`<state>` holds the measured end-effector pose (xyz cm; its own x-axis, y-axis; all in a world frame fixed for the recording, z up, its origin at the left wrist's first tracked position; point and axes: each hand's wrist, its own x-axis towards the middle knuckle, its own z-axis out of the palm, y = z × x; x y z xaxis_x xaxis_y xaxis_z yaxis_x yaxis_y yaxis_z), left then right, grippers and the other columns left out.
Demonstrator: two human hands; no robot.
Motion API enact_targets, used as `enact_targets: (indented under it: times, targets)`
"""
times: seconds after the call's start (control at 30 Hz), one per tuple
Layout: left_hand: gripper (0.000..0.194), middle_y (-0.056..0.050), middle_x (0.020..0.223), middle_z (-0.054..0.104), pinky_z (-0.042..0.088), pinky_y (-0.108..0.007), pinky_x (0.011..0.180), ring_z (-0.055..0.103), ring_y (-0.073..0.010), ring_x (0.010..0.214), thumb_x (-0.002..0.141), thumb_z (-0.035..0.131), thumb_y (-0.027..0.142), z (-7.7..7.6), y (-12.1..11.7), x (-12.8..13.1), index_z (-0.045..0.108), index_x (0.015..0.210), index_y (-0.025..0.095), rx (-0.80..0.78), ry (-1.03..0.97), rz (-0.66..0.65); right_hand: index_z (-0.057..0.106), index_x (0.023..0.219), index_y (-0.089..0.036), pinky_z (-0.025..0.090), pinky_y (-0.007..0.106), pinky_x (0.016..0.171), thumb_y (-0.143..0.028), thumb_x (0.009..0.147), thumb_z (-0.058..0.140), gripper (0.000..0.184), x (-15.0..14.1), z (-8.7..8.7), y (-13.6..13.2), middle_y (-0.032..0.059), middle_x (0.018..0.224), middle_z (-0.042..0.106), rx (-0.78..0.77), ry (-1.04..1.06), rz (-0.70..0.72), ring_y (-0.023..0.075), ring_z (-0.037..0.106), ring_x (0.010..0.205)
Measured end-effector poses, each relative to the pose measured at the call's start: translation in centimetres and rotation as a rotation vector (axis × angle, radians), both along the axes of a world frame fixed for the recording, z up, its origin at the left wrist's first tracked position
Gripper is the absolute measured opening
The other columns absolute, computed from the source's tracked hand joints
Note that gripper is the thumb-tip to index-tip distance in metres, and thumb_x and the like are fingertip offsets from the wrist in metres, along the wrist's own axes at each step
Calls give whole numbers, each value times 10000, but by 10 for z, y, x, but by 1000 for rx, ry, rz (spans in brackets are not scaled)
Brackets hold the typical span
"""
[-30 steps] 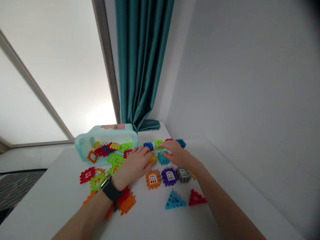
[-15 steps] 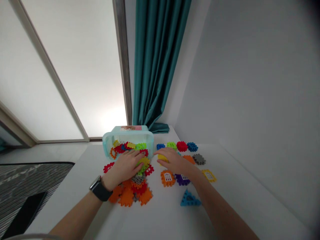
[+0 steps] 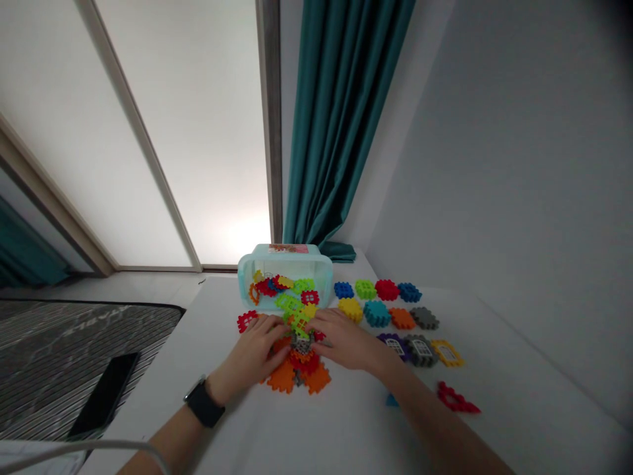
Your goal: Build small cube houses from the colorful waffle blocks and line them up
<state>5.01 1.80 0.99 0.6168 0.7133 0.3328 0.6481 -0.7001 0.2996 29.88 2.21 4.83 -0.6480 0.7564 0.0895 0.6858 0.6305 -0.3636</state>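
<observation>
1. A white table (image 3: 346, 429) stands against a pale grey wall (image 3: 494, 165), with a teal satin curtain (image 3: 341, 119) hanging at its far end and a striped grey rug (image 3: 84, 343) on the floor to the left.
2. A pale aqua plastic bin (image 3: 285, 261) is laid on its side, its open mouth turned toward the person, so that the multicoloured waffle-block pieces inside can be reached.
3. A loose heap of orange, red, grey and green plastic pieces (image 3: 299, 363) is spread between the bin and the person.
4. The left hand (image 3: 250, 356), a black wristwatch (image 3: 202, 404) on its wrist, is placed on the heap's left side, with its fingers (image 3: 270, 326) spread and slightly curled.
5. The right hand (image 3: 346, 340) is placed on the heap's right side, with its fingers (image 3: 324, 318) held close together. Whether a piece is pinched by either hand cannot be told.
6. Blue, green, red, yellow, teal, orange, grey and purple square pieces (image 3: 376, 313) are set out in rows to the right, apart from the heap, apparently so that they are kept separate.
</observation>
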Motion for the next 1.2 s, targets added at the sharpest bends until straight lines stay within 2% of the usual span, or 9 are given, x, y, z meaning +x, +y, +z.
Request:
enact_targets:
  times: [0.17,0.33,0.47,0.6,0.9,1.1,1.2]
  targets:
    - [271,-100,1136,665,491,-448,956,611,-270,1048,917,574,240,-11,-8,2,648,1177,214,-17,17,-7,671,1092,-214,480,443,956,-312,883,714,235,-5,-13,-12,94,1099,656,46,-38,19,292,602,1069]
    - [315,-93,1149,681,472,-485,990,606,-282,1086,901,582,215,-15,-12,1,638,1211,216,-33,5,21,633,1117,-203,501,459,947,-240,879,710,253,-14,-25,-18,107,1117,649,115,-49,-3,301,605,1059]
    - [271,-96,1118,686,481,-477,978,611,-278,1074,894,580,207,-15,-13,2,649,1156,200,-34,-31,54,605,1137,-195,499,466,977,-195,876,687,274,-20,-33,-20,113,1172,644,111,-9,-10,304,594,1104]
    - [339,-99,1144,677,487,-466,975,610,-276,1086,893,581,193,-16,-13,1,633,1227,213,-19,-45,50,592,1161,-180,495,472,1002,-145,896,631,269,-22,-38,-21,121,1186,635,106,7,-17,302,592,1129]
    - [256,-82,1120,677,487,-465,962,606,-268,1057,903,570,159,-19,-10,0,669,1129,228,-29,-50,44,608,975,-208,551,391,885,-98,905,563,138,-24,-44,-19,71,1047,623,97,73,-21,239,644,958]
    - [193,-84,1132,676,493,-434,961,606,-254,1074,915,562,170,-19,-10,-1,681,1059,223,-29,-144,58,606,996,-214,545,364,863,-134,941,509,137,-26,-34,-20,61,1039,633,19,178,-53,220,646,949]
    - [163,-79,1065,698,498,-418,929,623,-243,1023,944,543,203,-17,-11,0,692,1007,223,-43,-183,59,618,997,-220,533,360,882,-143,951,494,153,-26,-31,-19,55,1021,650,-1,271,-62,212,643,964]
